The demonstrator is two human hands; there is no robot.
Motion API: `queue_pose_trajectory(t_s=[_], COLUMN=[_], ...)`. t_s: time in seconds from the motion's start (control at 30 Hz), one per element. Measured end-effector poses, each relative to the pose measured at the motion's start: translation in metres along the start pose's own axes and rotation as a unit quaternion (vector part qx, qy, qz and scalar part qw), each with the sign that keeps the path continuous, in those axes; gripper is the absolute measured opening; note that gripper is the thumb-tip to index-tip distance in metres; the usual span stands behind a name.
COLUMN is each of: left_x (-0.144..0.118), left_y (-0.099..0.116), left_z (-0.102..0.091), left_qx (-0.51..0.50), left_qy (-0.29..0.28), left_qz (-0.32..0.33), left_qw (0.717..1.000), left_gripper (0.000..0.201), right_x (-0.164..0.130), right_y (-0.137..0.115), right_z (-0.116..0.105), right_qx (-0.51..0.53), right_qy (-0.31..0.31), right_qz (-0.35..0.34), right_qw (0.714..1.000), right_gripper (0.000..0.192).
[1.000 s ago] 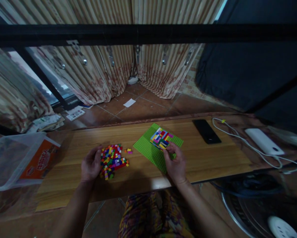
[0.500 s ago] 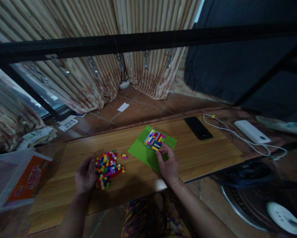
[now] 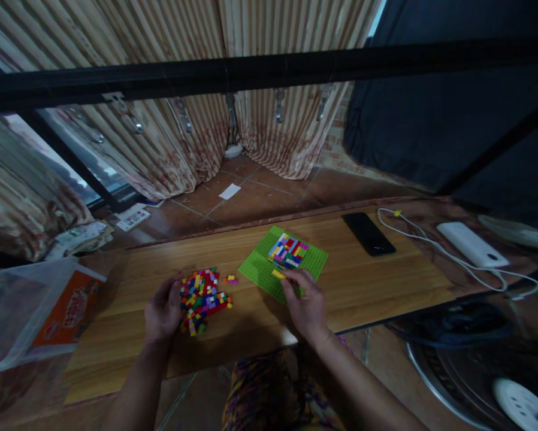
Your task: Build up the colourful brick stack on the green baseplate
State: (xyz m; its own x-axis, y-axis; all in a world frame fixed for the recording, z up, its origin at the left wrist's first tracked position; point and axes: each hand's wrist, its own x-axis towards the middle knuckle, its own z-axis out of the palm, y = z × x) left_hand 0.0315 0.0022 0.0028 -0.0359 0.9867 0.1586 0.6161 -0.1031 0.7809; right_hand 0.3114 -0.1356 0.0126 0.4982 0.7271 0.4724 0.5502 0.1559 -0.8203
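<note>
My right hand (image 3: pixel 305 302) pinches a yellow toy brick (image 3: pixel 278 274) between thumb and fingertips, above the near part of the green baseplate (image 3: pixel 260 270). Just beyond the fingers, a low block of many-coloured bricks (image 3: pixel 287 251) stands on that baseplate. On the left, my left hand (image 3: pixel 163 310) rests loosely cupped against the edge of a heap of small loose bricks (image 3: pixel 202 298), its fingers slightly apart and no brick visible in them. A few joined bricks (image 3: pixel 230 279) lie between the heap and the baseplate.
A black phone (image 3: pixel 368 234) lies on the wooden board (image 3: pixel 341 287), right of the baseplate. Farther right are a white power bank (image 3: pixel 471 244) and its cable (image 3: pixel 424 236). At the far left stands a clear plastic box (image 3: pixel 15 317) with an orange label. A dark rail (image 3: pixel 260 73) crosses beyond.
My right hand has drawn back from the brick block, and a yellow brick now shows in its fingertips. My left hand stays beside the heap. The whole view has shifted slightly.
</note>
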Motion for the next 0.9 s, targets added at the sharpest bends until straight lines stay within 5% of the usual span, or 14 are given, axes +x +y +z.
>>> queue_pose_trajectory(t_s=[0.3,0.57,0.7,0.9], left_x=[-0.001,-0.001,-0.002,-0.004], left_y=[-0.005,-0.006,-0.007,-0.006], left_z=[0.003,0.004,0.005,0.008], left_qx=[-0.023,-0.020,-0.030,-0.065], left_qy=[0.005,0.000,0.008,0.017], left_qz=[0.007,0.006,0.011,0.012], left_qw=[1.000,1.000,0.999,0.998], left_gripper=[0.036,0.038,0.039,0.039], right_x=[0.047,0.026,-0.004,-0.035], right_y=[0.026,0.025,0.005,-0.013], right_z=[-0.041,-0.049,-0.037,0.011], right_qx=[-0.074,-0.099,-0.081,-0.083], right_qy=[-0.032,-0.025,-0.081,-0.208], right_qz=[0.013,0.034,0.033,-0.010], right_qw=[0.997,0.994,0.993,0.975], right_gripper=[0.027,0.024,0.022,0.021])
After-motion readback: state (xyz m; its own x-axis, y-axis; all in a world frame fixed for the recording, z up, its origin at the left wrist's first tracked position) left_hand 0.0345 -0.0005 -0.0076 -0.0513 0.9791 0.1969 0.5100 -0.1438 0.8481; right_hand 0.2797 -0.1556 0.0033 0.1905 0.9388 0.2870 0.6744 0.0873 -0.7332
